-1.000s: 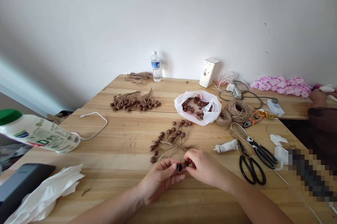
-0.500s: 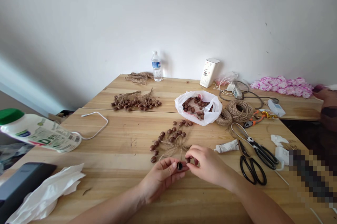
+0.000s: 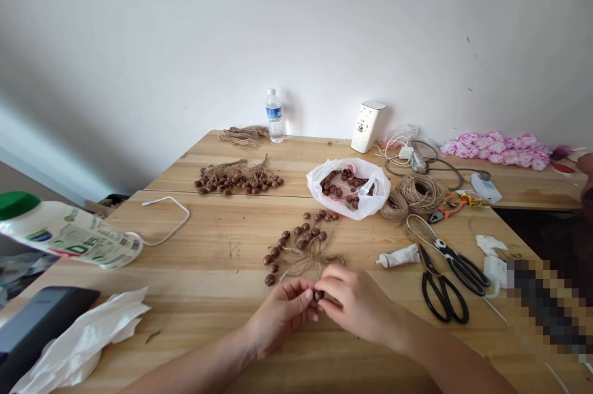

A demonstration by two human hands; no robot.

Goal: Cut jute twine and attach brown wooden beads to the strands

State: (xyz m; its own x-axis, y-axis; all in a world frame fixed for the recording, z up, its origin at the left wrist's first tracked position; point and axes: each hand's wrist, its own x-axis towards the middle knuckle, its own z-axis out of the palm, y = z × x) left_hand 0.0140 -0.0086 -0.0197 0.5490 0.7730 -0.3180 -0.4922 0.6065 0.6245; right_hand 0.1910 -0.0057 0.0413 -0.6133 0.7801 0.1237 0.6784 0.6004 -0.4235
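My left hand [image 3: 288, 307] and my right hand [image 3: 351, 298] meet low over the middle of the table. Both pinch one round brown nutshell [image 3: 318, 296], mostly covered by the fingertips. A twine cord runs from the hands to the bunch of jute twine strands [image 3: 319, 256] just beyond them. Shiny brown nutshells [image 3: 285, 235] hang on the ends of those strands, fanned out on the wood. Behind lies an open white plastic bag [image 3: 315, 181] with more nutshells and shell pieces in it. To the right of my right hand is a white glue tube [image 3: 399, 256].
Black-handled scissors [image 3: 442, 295], white-and-black scissors [image 3: 463, 267], pliers [image 3: 447, 210] and twine rolls [image 3: 421, 193] lie right. Finished nut bunches [image 3: 238, 178] and a water bottle [image 3: 275, 119] are behind. A green-capped bottle [image 3: 83, 236] lies left, near crumpled white plastic [image 3: 88, 344].
My right hand has brought its nutshell left against the dark piece in my left fingers; the two now look like one closed ball. A person's hand at the far right has drawn back.
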